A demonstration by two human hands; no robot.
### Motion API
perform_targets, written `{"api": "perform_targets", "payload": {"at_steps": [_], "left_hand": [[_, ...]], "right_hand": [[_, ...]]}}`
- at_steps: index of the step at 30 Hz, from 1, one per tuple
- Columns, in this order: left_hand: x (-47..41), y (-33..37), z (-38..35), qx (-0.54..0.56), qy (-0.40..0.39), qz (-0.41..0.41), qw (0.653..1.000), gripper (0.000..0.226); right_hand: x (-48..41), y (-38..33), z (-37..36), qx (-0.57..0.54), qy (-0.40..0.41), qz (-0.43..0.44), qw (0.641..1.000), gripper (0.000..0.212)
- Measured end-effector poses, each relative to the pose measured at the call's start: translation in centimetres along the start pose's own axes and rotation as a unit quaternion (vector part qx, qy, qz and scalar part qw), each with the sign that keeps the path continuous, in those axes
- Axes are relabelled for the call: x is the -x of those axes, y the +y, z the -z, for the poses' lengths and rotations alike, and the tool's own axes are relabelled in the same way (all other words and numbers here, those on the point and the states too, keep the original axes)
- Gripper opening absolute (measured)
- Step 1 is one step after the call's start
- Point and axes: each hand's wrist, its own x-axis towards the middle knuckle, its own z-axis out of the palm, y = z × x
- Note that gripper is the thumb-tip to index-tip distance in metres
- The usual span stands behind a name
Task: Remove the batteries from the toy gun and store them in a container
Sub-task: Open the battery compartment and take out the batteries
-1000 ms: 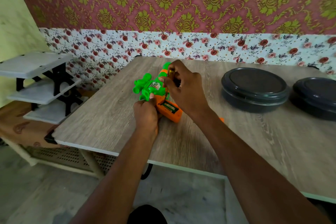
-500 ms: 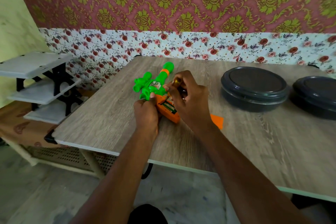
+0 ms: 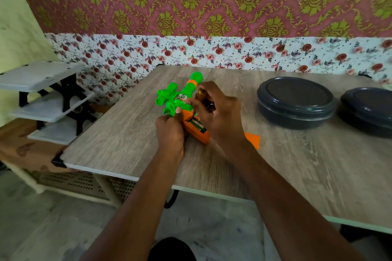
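The right hand (image 3: 218,116) is now sitting lower than a second ago, having come down from the barrel end to the open battery compartment (image 3: 192,123), and the orange cover (image 3: 253,140) is showing on the surface (image 3: 127,133) beside its wrist. That hand is pinching an amber-handled screwdriver (image 3: 201,94), tip angling down into the compartment. The left hand (image 3: 169,133) is gripping the toy gun (image 3: 176,99) at its near end, pinning it down. The gun's long axis is running away from the person, muzzle far; the batteries (image 3: 199,127) are lying directly under the right hand, the nearer one for prying. The lidded container (image 3: 296,104) is waiting well to the right
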Motion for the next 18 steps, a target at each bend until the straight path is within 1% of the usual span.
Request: {"api": "perform_targets", "payload": {"at_steps": [5, 7, 10, 18], "left_hand": [[0.0, -0.2, 0.1, -0.006, 0.007, -0.004, 1.000, 0.022], [-0.2, -0.3, 0.1, -0.004, 0.006, 0.001, 1.000, 0.020], [-0.5, -0.5, 0.1, -0.005, 0.007, 0.000, 1.000, 0.023], [-1.0, -0.6, 0.1, -0.008, 0.017, 0.016, 1.000, 0.020]], "right_hand": [[-2.2, 0.0, -0.6, -0.002, -0.032, -0.012, 0.999, 0.034], [-3.0, 0.0, -1.0, 0.010, -0.055, -0.010, 0.998, 0.036], [-3.9, 0.1, -1.5, 0.016, -0.091, -0.005, 0.996, 0.034], [-5.8, 1.6, -3.1, 0.000, -0.168, -0.088, 0.982, 0.036]]}}
